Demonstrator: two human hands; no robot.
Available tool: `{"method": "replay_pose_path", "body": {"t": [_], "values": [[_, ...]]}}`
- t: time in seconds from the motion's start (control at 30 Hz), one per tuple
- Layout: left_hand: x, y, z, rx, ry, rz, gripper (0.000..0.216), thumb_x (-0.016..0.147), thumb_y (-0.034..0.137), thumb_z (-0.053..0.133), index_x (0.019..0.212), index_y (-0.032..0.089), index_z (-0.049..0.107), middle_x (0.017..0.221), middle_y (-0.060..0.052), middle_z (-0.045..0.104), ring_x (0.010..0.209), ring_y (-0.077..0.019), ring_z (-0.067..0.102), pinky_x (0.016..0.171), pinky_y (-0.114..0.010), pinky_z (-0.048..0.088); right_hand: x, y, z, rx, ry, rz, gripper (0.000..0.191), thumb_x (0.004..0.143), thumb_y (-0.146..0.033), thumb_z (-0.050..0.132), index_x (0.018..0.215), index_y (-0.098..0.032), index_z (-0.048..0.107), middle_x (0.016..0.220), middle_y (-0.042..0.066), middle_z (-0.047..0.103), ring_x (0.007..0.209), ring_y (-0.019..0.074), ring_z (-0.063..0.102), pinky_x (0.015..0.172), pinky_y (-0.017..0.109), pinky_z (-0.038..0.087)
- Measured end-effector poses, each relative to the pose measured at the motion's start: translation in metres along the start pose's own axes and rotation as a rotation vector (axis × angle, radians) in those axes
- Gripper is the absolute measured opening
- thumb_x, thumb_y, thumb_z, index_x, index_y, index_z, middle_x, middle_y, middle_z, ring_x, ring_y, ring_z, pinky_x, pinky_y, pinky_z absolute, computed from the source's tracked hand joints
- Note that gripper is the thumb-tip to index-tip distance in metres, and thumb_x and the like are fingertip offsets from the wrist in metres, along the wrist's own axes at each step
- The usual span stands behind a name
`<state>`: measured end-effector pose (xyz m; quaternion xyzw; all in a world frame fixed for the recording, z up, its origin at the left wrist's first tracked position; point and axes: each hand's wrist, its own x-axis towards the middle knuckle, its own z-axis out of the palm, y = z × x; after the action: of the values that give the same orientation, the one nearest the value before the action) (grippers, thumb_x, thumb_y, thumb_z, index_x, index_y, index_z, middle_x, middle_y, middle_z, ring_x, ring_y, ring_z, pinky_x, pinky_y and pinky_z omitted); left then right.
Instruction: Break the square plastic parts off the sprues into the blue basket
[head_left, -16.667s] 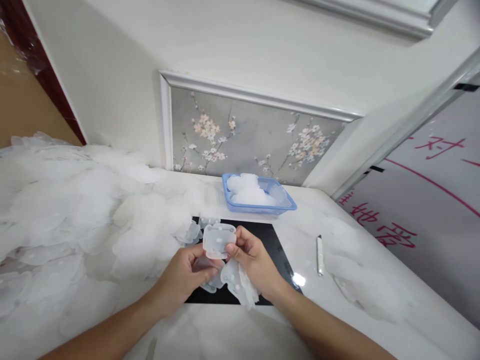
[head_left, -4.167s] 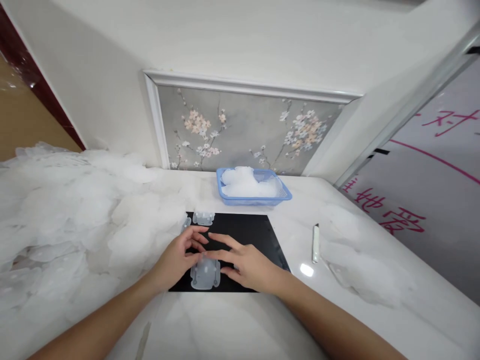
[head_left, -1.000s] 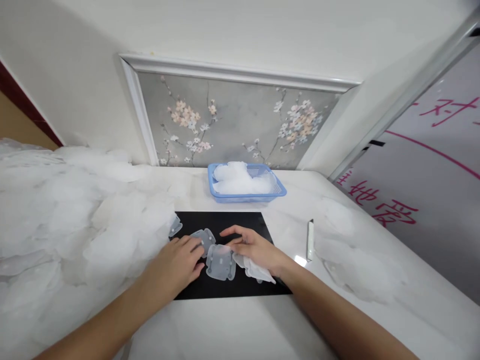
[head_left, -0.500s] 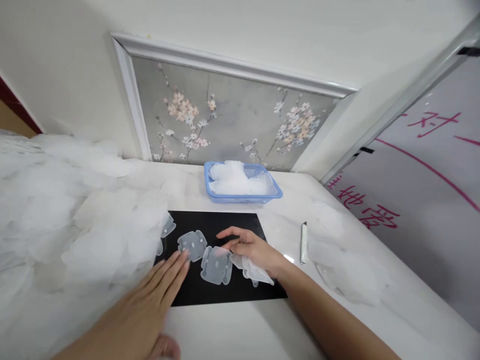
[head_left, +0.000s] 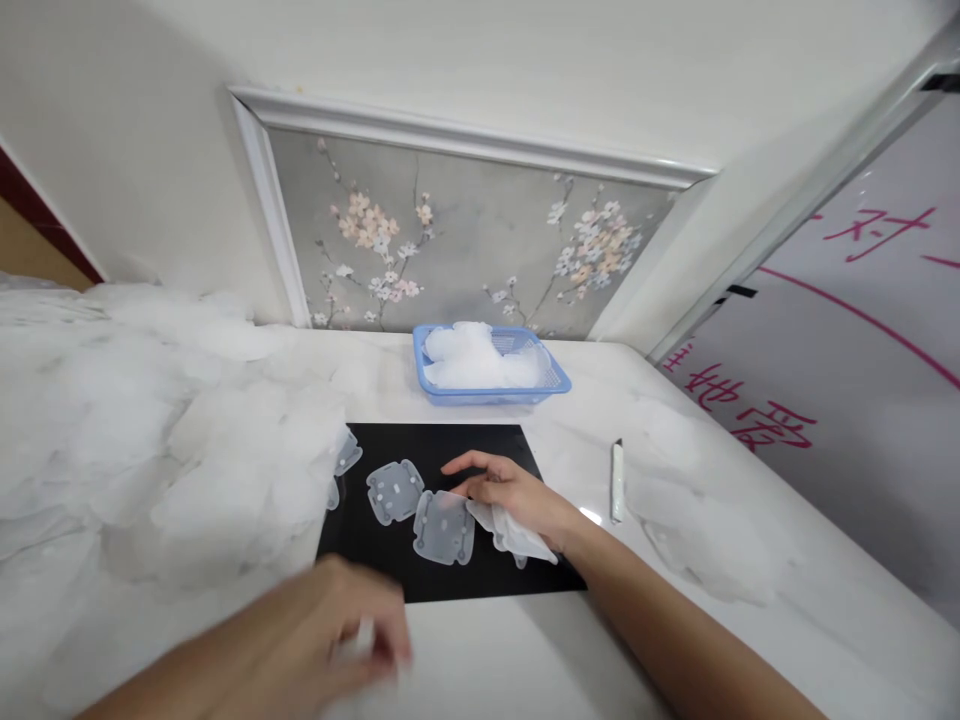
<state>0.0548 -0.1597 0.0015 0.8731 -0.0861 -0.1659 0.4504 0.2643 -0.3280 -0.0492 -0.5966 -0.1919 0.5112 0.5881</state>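
Two flat, translucent plastic pieces with notched edges lie on the black mat (head_left: 367, 570): one piece (head_left: 395, 492) at left, the other piece (head_left: 444, 528) nearer the middle. My right hand (head_left: 517, 495) is over the mat's right part, its fingers closed round a small stack of white translucent plastic pieces (head_left: 517, 540). Its fingertips are at the top edge of the middle piece. Blurred by motion, my left hand (head_left: 349, 625) hangs at the mat's near-left edge with bent fingers; whether it holds anything is unclear.
A large heap of white translucent pieces (head_left: 187, 430) covers the left side and overlaps the mat. Behind the mat, against the wall, stands a blue basket (head_left: 487, 398) with similar pieces. A pale utility knife (head_left: 617, 482) lies at right, near a clear plastic bag (head_left: 697, 540).
My left hand has drawn back from the left piece toward me, its fingers going from flat to bent. The right hand keeps its hold on the stack. The view has shifted slightly.
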Motion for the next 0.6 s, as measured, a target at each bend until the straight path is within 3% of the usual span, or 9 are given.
{"method": "replay_pose_path", "body": {"t": [0.07,0.13,0.2,0.3,0.4,0.5,0.6], "values": [[0.020,-0.010,-0.017,0.149,0.328,-0.174,0.032,0.086,0.012,0.044,0.106,0.028,0.063,0.106,0.000,0.068,0.094,-0.0196,0.064,0.082,-0.031,0.049,-0.001,0.002,0.001,-0.068,-0.003,-0.033,0.036,0.067,-0.022,0.068,0.103,-0.018,0.061,0.089,0.006,0.073,0.070,0.0156,0.062,0.064,0.027,0.043],[0.037,-0.024,-0.026,0.279,0.516,-0.230,0.038,0.088,0.015,0.041,0.122,0.026,0.056,0.115,-0.005,0.062,0.094,-0.0213,0.062,0.080,-0.035,0.049,-0.002,0.002,0.003,-0.154,0.006,-0.079,0.036,0.068,-0.022,0.070,0.103,-0.018,0.062,0.085,0.005,0.072,0.075,0.0167,0.062,0.069,0.028,0.044],[0.048,-0.037,-0.025,0.340,0.618,-0.233,0.038,0.090,0.021,0.043,0.127,0.022,0.052,0.118,-0.008,0.058,0.105,-0.0248,0.057,0.089,-0.041,0.047,-0.003,0.002,0.004,-0.217,0.005,-0.130,0.032,0.069,-0.021,0.069,0.100,-0.018,0.063,0.081,0.003,0.070,0.073,0.0161,0.060,0.070,0.028,0.043],[0.057,-0.048,-0.016,0.324,0.640,-0.205,0.028,0.085,0.020,0.052,0.111,0.021,0.059,0.111,-0.008,0.058,0.107,-0.0272,0.053,0.093,-0.045,0.044,-0.003,0.001,0.007,-0.238,0.011,-0.207,0.015,0.074,-0.027,0.060,0.084,-0.017,0.065,0.067,0.000,0.060,0.060,0.0124,0.050,0.059,0.025,0.037],[0.060,-0.047,-0.010,0.078,0.688,-0.196,0.024,0.081,0.014,0.052,0.103,0.023,0.058,0.089,-0.001,0.056,0.094,-0.0224,0.057,0.086,-0.040,0.047,-0.001,0.004,0.010,-0.301,0.096,-0.289,0.023,0.081,-0.036,0.054,0.068,-0.017,0.060,0.057,-0.004,0.046,0.053,0.0104,0.039,0.052,0.025,0.029],[0.059,-0.045,-0.011,-0.277,0.723,-0.205,0.024,0.081,0.020,0.055,0.105,0.023,0.056,0.083,0.001,0.054,0.084,-0.0195,0.060,0.082,-0.037,0.049,0.000,0.009,0.015,-0.456,0.170,-0.359,0.019,0.078,-0.035,0.065,0.073,-0.019,0.056,0.055,-0.007,0.037,0.053,0.0102,0.036,0.053,0.024,0.030],[0.057,-0.045,-0.014,-0.676,0.647,-0.190,0.025,0.080,0.026,0.059,0.105,0.020,0.058,0.094,-0.002,0.062,0.085,-0.0194,0.062,0.081,-0.036,0.051,-0.002,0.014,0.021,-0.614,0.184,-0.471,0.017,0.077,-0.024,0.067,0.090,-0.021,0.057,0.059,-0.008,0.035,0.056,0.0109,0.042,0.057,0.024,0.038]]}}
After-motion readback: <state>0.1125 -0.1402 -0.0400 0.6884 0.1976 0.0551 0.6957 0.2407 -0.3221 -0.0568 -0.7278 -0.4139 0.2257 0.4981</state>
